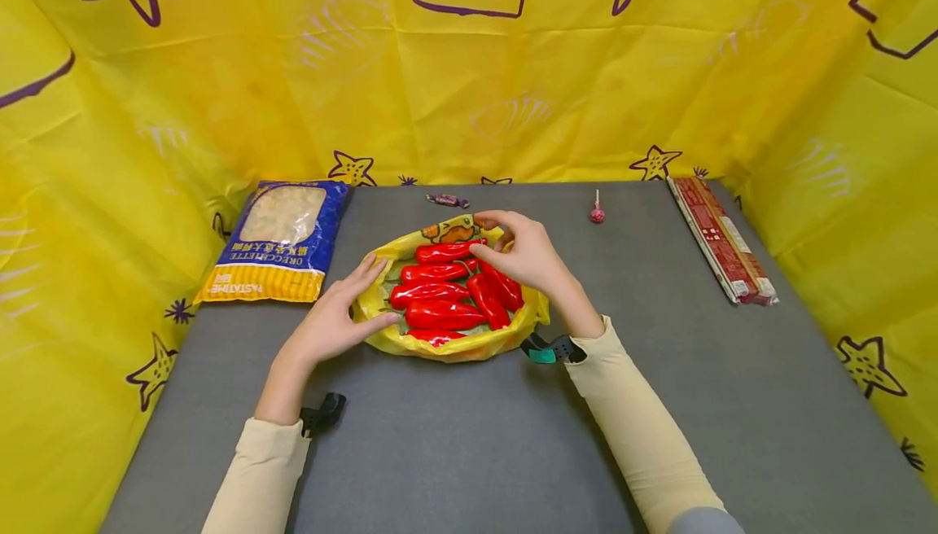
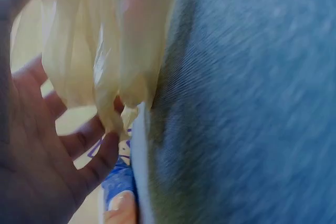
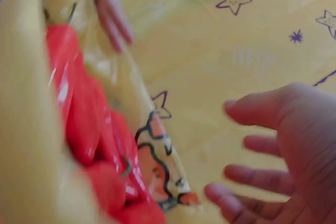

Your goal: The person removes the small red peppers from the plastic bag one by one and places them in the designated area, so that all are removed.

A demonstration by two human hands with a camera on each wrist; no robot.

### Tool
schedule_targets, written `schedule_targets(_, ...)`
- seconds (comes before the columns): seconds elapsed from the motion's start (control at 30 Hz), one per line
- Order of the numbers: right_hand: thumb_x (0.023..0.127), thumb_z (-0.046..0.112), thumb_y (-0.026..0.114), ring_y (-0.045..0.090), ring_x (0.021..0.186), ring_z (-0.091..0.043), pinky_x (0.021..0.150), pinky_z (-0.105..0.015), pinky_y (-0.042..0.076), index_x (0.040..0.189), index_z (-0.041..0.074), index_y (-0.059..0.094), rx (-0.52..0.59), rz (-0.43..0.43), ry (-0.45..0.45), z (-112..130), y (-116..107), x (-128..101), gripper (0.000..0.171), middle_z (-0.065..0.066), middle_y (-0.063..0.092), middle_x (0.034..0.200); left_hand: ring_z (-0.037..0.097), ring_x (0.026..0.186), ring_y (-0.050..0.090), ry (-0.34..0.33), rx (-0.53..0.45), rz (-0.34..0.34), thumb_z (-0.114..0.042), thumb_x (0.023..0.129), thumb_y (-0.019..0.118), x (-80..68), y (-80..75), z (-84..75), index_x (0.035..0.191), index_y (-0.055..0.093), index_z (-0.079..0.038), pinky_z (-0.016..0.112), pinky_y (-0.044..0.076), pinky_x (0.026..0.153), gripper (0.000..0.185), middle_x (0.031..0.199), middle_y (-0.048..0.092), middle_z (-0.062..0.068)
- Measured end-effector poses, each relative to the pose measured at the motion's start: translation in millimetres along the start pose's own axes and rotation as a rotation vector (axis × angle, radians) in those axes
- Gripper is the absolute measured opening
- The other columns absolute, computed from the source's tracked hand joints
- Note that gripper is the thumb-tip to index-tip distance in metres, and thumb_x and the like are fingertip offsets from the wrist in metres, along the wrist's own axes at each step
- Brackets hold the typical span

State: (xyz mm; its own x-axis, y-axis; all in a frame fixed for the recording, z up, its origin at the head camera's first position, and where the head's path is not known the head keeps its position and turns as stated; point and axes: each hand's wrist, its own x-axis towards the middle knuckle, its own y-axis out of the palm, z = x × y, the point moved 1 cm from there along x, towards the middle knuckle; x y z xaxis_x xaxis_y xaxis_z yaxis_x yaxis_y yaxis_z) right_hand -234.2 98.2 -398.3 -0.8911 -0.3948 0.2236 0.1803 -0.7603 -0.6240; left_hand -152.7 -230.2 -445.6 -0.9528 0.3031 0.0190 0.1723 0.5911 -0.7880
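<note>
A yellow plastic bag (image 1: pixel 454 345) lies open in the middle of the grey table (image 1: pixel 469 436), holding several shiny red peppers (image 1: pixel 440 314). My left hand (image 1: pixel 340 318) rests with straight fingers on the bag's left edge. In the left wrist view the left hand (image 2: pixel 47 171) shows an open palm beside the bag's pale plastic (image 2: pixel 105 51). My right hand (image 1: pixel 528 253) hovers over the bag's far right rim, fingers loosely bent. In the right wrist view the right hand (image 3: pixel 283 150) is spread and holds nothing, next to the peppers (image 3: pixel 84 114) and the bag (image 3: pixel 26 103).
A blue and yellow pasta bag (image 1: pixel 282 241) lies at the back left. A small wrapped candy (image 1: pixel 447 200) and a red lollipop (image 1: pixel 597 212) sit near the back edge. Long red packets (image 1: pixel 721 241) lie at the right. Yellow star-printed sheeting surrounds the table.
</note>
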Motion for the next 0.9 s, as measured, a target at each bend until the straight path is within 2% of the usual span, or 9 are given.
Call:
schedule_targets(0.13, 0.096, 0.027, 0.078, 0.064, 0.068, -0.023, 0.064, -0.03, 0.051, 0.141, 0.005, 0.066, -0.039, 0.083, 0.041, 7, 11, 10, 0.051, -0.018, 0.071, 0.124, 0.049, 0.153, 0.031, -0.073, -0.012, -0.033, -0.06, 0.098, 0.069, 3.7, 5.2, 3.7, 0.17, 0.027, -0.027, 0.068, 0.027, 0.122, 0.09, 0.178, 0.016, 0.002)
schedule_targets(0.23, 0.097, 0.028, 0.078, 0.054, 0.06, -0.022, 0.063, -0.031, 0.047, 0.139, 0.004, 0.068, -0.1, 0.098, 0.066, 9, 18, 16, 0.049, -0.018, 0.071, 0.122, 0.05, 0.151, 0.032, -0.103, -0.016, -0.061, -0.063, 0.098, 0.067, 7.2, 7.5, 4.6, 0.17, 0.026, -0.028, 0.07, 0.029, 0.12, 0.091, 0.178, 0.016, 0.002)
schedule_targets(0.33, 0.097, 0.028, 0.078, 0.058, 0.071, -0.024, 0.067, -0.033, 0.048, 0.137, 0.006, 0.07, -0.144, 0.078, 0.113, 9, 22, 21, 0.046, -0.018, 0.073, 0.123, 0.052, 0.154, 0.028, -0.11, -0.027, -0.071, -0.064, 0.094, 0.071, 8.6, 8.9, 4.5, 0.17, 0.026, -0.028, 0.071, 0.027, 0.12, 0.096, 0.179, 0.016, 0.001)
schedule_targets(0.47, 0.096, 0.029, 0.078, 0.068, 0.102, -0.031, 0.078, -0.039, 0.056, 0.137, 0.007, 0.07, -0.14, 0.054, 0.235, 5, 24, 21, 0.047, -0.017, 0.074, 0.124, 0.05, 0.153, 0.029, -0.11, -0.03, -0.037, -0.063, 0.09, 0.076, 5.4, 10.4, 4.5, 0.171, 0.021, -0.026, 0.071, 0.027, 0.121, 0.105, 0.179, 0.011, -0.001)
schedule_targets(0.53, 0.096, 0.029, 0.078, 0.068, 0.111, -0.034, 0.085, -0.043, 0.058, 0.138, 0.007, 0.069, -0.14, 0.044, 0.288, 3, 24, 19, 0.047, -0.017, 0.074, 0.125, 0.049, 0.153, 0.028, -0.105, -0.025, -0.015, -0.063, 0.089, 0.078, 3.3, 11.0, 5.2, 0.172, 0.018, -0.025, 0.07, 0.028, 0.121, 0.109, 0.179, 0.008, -0.002)
schedule_targets(0.63, 0.096, 0.027, 0.078, 0.069, 0.115, -0.034, 0.095, -0.046, 0.057, 0.137, 0.007, 0.069, -0.17, 0.031, 0.326, -1, 24, 16, 0.046, -0.017, 0.074, 0.126, 0.048, 0.154, 0.027, -0.095, -0.015, 0.016, -0.062, 0.087, 0.08, 1.0, 12.4, 7.4, 0.172, 0.015, -0.024, 0.069, 0.029, 0.121, 0.114, 0.18, 0.005, -0.002)
schedule_targets(0.73, 0.095, 0.025, 0.078, 0.068, 0.115, -0.035, 0.097, -0.048, 0.056, 0.134, 0.006, 0.071, -0.207, 0.038, 0.327, -4, 24, 16, 0.043, -0.018, 0.074, 0.127, 0.047, 0.15, 0.03, -0.078, -0.006, 0.028, -0.061, 0.087, 0.081, -0.8, 13.2, 9.7, 0.172, 0.015, -0.02, 0.069, 0.032, 0.119, 0.116, 0.18, 0.004, 0.002)
schedule_targets(0.9, 0.093, 0.028, 0.08, 0.066, 0.118, -0.037, 0.1, -0.049, 0.055, 0.13, 0.006, 0.074, -0.317, 0.138, 0.37, -6, 23, 22, 0.043, -0.016, 0.073, 0.129, 0.044, 0.142, 0.037, -0.056, 0.006, 0.018, -0.06, 0.086, 0.082, -1.7, 15.5, 12.8, 0.171, 0.018, -0.016, 0.067, 0.037, 0.116, 0.116, 0.18, 0.007, 0.006)
